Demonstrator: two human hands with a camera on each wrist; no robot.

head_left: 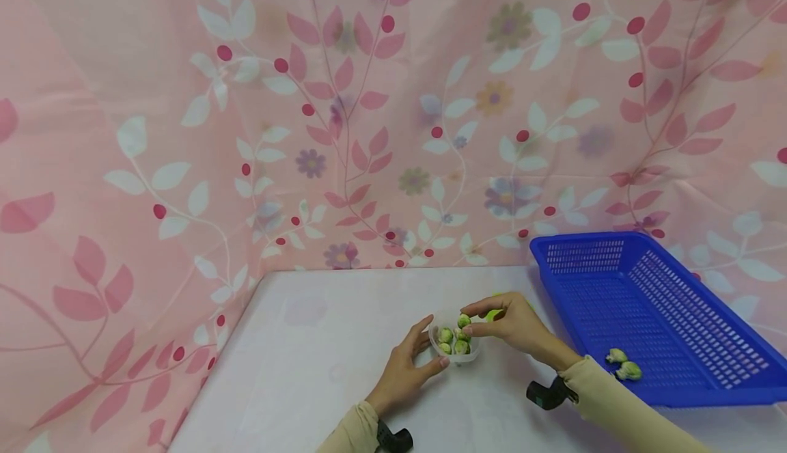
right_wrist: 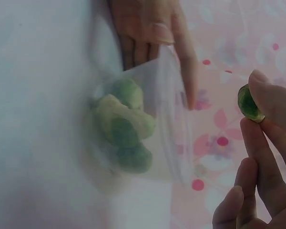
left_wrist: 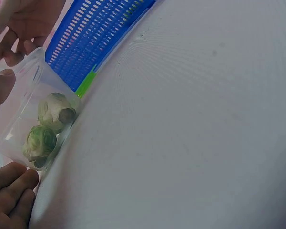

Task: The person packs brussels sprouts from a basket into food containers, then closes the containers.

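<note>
A clear plastic container (head_left: 466,358) stands on the white table with several Brussels sprouts (head_left: 445,335) in it. My left hand (head_left: 401,372) holds it from the left, thumb at the near rim and fingers round the far side. Over the container's right side, my right hand (head_left: 515,324) pinches one Brussels sprout (right_wrist: 250,102) between thumb and fingertips. Through the container's wall in the left wrist view, two sprouts (left_wrist: 40,143) show near the bottom.
To the right is a blue perforated basket (head_left: 670,397), with two Brussels sprouts (head_left: 628,371) at its near left corner. A bright green object (head_left: 494,315) lies partly hidden behind my right hand. A pink floral cloth (head_left: 369,132) hangs behind the white table (head_left: 277,371).
</note>
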